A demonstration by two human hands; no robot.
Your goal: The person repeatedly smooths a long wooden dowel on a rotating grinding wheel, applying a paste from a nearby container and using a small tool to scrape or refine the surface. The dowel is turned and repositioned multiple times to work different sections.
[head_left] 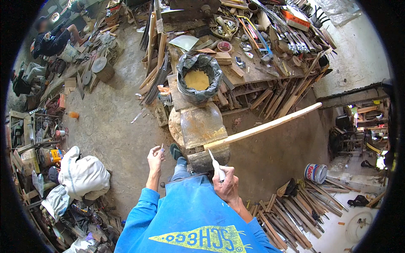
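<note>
In my right hand (228, 185) is a small white squeeze bottle (217, 168), its thin pointed nozzle aimed up at the near end of a long pale wooden strip (263, 127). That strip lies across a worn stand with a curved metal top (202, 126) and sticks far out to the right, slightly bowed. My left hand (156, 158) is raised to the left of the stand, fingers pinched. A tiny pale thing shows at its fingertips, too small to name.
Behind the stand sits a bucket lined with a black bag (199, 78), yellowish stuff inside. A cluttered workbench (270, 69) holds tools and wood. To the left lies a white sack (84, 173); to the right, wood strips (295, 211) and a white tub (315, 173). A person (52, 42) sits far left.
</note>
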